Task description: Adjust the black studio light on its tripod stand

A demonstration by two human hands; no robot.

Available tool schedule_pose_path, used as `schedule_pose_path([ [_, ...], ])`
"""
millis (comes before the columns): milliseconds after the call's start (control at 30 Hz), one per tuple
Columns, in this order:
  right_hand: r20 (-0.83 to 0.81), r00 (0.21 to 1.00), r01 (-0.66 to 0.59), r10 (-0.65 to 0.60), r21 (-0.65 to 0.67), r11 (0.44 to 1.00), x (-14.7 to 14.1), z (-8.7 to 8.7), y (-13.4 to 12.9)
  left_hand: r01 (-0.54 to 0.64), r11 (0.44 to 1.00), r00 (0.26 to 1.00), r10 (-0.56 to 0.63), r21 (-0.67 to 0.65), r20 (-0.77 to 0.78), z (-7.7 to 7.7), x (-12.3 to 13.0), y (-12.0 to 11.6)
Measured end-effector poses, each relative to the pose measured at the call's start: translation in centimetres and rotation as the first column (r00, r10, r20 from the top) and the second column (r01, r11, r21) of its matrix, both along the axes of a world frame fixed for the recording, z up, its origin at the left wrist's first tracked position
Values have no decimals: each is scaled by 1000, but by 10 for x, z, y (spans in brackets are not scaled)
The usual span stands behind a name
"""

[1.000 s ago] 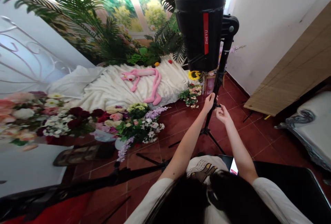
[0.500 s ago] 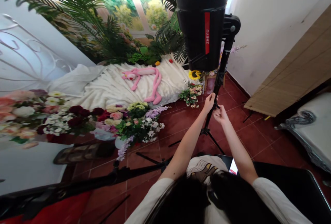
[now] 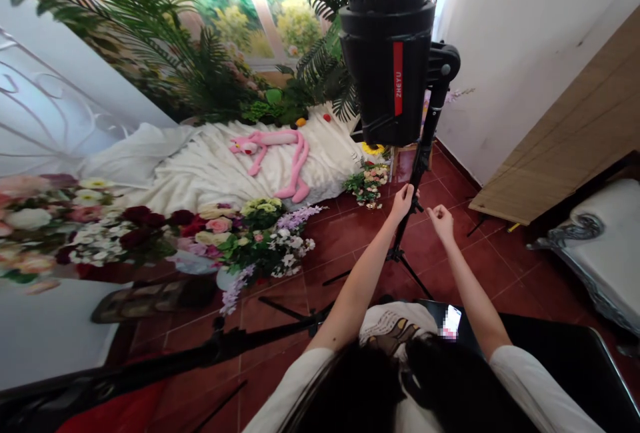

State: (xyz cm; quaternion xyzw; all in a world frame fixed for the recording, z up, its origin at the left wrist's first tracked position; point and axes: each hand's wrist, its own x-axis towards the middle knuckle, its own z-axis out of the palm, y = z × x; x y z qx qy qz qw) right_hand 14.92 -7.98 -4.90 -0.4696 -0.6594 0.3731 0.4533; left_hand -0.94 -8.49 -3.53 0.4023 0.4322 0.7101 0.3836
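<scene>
A black studio light (image 3: 375,86) with a red stripe lettered ZHEYU is mounted on a black light stand (image 3: 423,157). My left hand (image 3: 402,202) is wrapped round the stand's pole, beside a small knob (image 3: 418,206). To the right of the pole, my right hand (image 3: 441,222) hangs apart from it, fingers curled in and nothing visible in them. The stand's spread legs rest on the red tiled floor (image 3: 463,256).
Flower bunches (image 3: 255,233) and a pink plush panther (image 3: 273,143) on a white cloth (image 3: 200,160) lie to the left. A black boom arm (image 3: 165,356) crosses the lower left. Near my lap is a lit phone (image 3: 451,321); a white sofa (image 3: 610,233) stands right.
My right hand has come away from the knob, moving right. My left hand stays on the pole. The light appears slightly lower in view, and more of the phone shows.
</scene>
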Motion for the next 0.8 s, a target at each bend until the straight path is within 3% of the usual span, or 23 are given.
schedule_pose_path([
  [100,-11,1000,25,-25,49,998,4,15,3,-4,1000,1000,3,-13,-22,0,0,0],
  [233,-100,991,-65,84,181,981,-15,58,6,-26,999,999,25,-25,-46,2,0,-1],
  [367,-84,976,-151,203,414,897,-54,109,17,-59,998,996,56,-30,-76,3,-2,-1],
  [467,-42,959,-223,279,493,841,-82,132,27,-52,997,996,46,-62,-82,3,-2,-1],
  [533,-28,958,-235,286,496,836,-95,137,32,-35,997,996,29,-67,-85,3,-2,-2],
  [667,-22,975,-182,219,480,858,-108,130,33,-59,995,995,51,-86,-89,0,-4,-1],
  [800,13,995,-95,103,510,855,-115,125,27,-41,991,999,44,-127,21,0,-6,5],
])
